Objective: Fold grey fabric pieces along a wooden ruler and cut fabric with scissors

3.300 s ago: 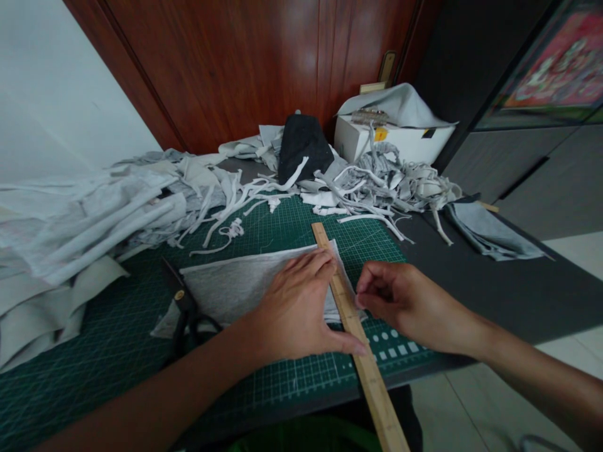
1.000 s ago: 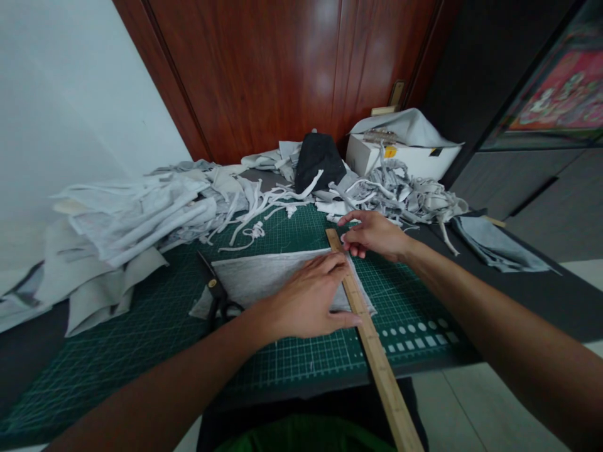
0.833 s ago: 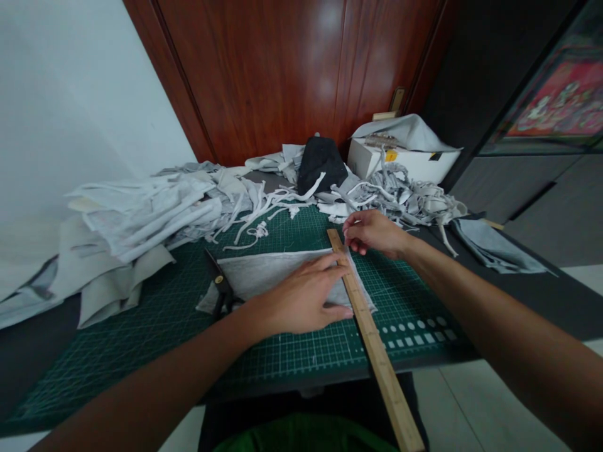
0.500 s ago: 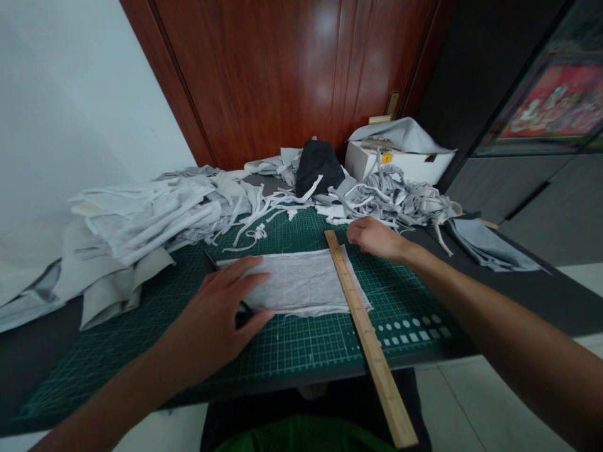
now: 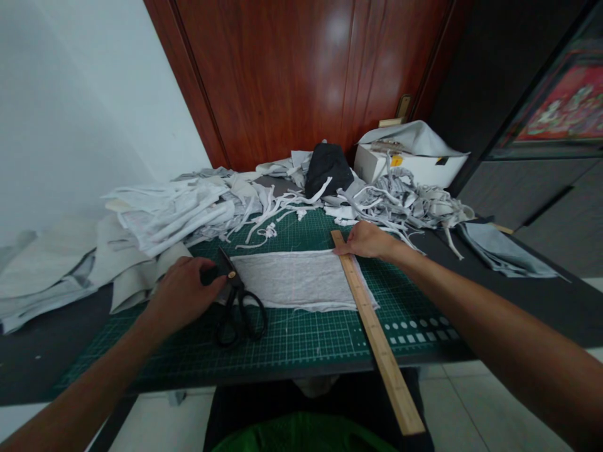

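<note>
A rectangle of grey cloth lies flat on the green cutting mat. Across its right end runs a wooden ruler, its near end sticking out past the table's front edge. My right hand grips the ruler near its far end, thumb on the wood. Black-handled scissors rest over the cloth's left end, handles toward me. Just left of them is my left hand, thumb and fingers apart around a dark gap; I see nothing held there.
Piled pale fabric covers the back left. Tangled grey strips, a black cloth bundle and a white box stand at the back. Folded grey cloth lies at the right. A wooden door rises behind the table.
My left hand has moved left off the cloth, uncovering the scissors. My right hand has come left onto the ruler's far end and taken hold of it. The view has shifted slightly.
</note>
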The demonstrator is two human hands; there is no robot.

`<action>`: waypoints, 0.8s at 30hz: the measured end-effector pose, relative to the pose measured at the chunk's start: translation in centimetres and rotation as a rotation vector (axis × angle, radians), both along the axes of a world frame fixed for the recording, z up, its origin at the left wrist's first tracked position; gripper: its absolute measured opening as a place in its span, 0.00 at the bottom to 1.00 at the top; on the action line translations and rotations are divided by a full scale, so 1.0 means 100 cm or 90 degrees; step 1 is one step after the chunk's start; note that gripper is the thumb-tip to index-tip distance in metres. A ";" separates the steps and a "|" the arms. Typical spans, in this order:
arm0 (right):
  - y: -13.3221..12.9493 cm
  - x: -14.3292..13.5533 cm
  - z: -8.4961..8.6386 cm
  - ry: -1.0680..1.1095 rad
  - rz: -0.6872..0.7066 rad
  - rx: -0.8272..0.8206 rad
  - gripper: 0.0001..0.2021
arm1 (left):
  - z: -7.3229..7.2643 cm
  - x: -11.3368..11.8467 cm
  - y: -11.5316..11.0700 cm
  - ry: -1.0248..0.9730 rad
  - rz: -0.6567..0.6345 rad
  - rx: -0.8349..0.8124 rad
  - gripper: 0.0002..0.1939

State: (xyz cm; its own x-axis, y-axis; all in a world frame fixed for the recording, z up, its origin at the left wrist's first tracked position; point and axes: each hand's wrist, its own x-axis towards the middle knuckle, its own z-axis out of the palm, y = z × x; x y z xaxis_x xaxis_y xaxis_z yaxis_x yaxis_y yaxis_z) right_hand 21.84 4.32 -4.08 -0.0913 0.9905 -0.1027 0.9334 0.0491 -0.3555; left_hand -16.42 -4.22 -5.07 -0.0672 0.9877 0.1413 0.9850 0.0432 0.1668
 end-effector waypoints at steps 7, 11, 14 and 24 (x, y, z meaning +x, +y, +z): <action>-0.009 -0.001 0.001 0.014 -0.017 0.007 0.20 | 0.007 0.036 -0.028 -0.024 -0.125 0.198 0.20; -0.008 -0.002 0.001 0.021 -0.014 0.006 0.21 | 0.004 0.071 -0.050 -0.029 -0.303 0.156 0.16; -0.006 -0.001 -0.001 0.023 -0.014 0.008 0.20 | -0.003 0.089 -0.054 -0.040 -0.359 0.119 0.14; -0.005 0.001 -0.003 0.023 -0.005 0.019 0.20 | -0.008 0.054 -0.039 -0.056 -0.099 0.196 0.27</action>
